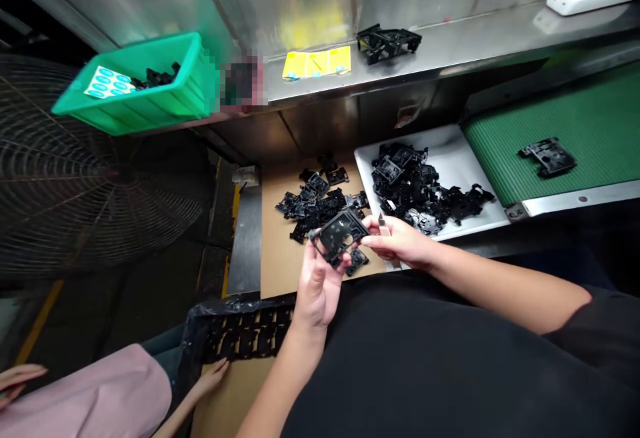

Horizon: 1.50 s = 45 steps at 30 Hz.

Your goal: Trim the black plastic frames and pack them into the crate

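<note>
A black plastic part (336, 237) is held up between my two hands, tilted, above the cardboard sheet (275, 268). My left hand (320, 285) grips its lower left side, fingers wrapped round the edge. My right hand (400, 241) pinches the part's right edge and also holds a small knife (383, 226) with its blade pointing up. Behind the held part, a pile of similar black parts (313, 201) lies on the cardboard. More black parts (407, 178) are heaped in the white tray (485, 165) on the right.
A green conveyor belt (600, 121) carries one black part. On the steel shelf (450, 41) are a green bin (150, 108), yellow labels (317, 63) and a black assembly (389, 43). A fan (110, 175) stands left. Another person's hand (215, 375) touches a crate (197, 331).
</note>
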Tool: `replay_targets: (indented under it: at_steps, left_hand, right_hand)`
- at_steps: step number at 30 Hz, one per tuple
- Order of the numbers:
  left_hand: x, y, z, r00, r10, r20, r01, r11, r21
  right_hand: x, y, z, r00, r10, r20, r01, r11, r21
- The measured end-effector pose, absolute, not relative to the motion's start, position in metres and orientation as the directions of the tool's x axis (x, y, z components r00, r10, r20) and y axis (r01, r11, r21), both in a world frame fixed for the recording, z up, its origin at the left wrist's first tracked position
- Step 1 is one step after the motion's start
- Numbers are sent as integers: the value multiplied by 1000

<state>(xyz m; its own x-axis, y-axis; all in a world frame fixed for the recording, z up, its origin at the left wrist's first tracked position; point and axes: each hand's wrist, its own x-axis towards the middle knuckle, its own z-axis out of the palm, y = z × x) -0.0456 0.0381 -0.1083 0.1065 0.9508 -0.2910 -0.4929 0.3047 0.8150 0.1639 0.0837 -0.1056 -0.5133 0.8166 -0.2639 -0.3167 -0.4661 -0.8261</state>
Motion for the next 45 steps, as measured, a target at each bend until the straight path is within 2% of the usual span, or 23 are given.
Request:
replay_targets:
  at_steps: [5, 9, 12, 15, 20, 24, 27, 35, 45]
  left_hand:
    - [-38, 33, -97, 352, 818, -454, -418, 572, 706]
    - [-32, 24, -87, 453, 785, -423, -457, 611, 646]
    - [-27, 18, -87, 495, 778, -386, -422, 604, 676]
    - [-25, 15, -92, 430, 828, -360, -435, 539, 721]
    - [-22, 12, -98, 137, 954, -268, -507, 300, 808]
    - [-19, 10, -95, -43, 982, -185, -475, 143, 868]
    - [-18, 8, -91, -95, 986, -136, -419, 84, 904]
    - [-21, 5, -95, -112, 994, 17, -248, -45, 968]
    - [-23, 7, -96, -103, 987, 124, -174, -140, 975]
  right_hand:
    - [185, 96, -93, -633, 747, -202, -170, -389, -906]
    - [196, 109, -83, -679, 713, -173, -95, -320, -943]
    - [195, 116, -78, -703, 704, -105, -19, -166, -986]
    - [189, 119, -75, -669, 743, -25, 59, 19, -998]
    - [187, 107, -61, -523, 843, 122, 283, 307, -909]
    - [186, 85, -48, -547, 780, 303, 290, 516, -806]
    - [180, 74, -45, -574, 708, 411, 274, 639, -719]
    - [171, 78, -53, -543, 661, 518, 283, 725, -628]
    - [170, 80, -51, -575, 592, 564, 315, 797, -515]
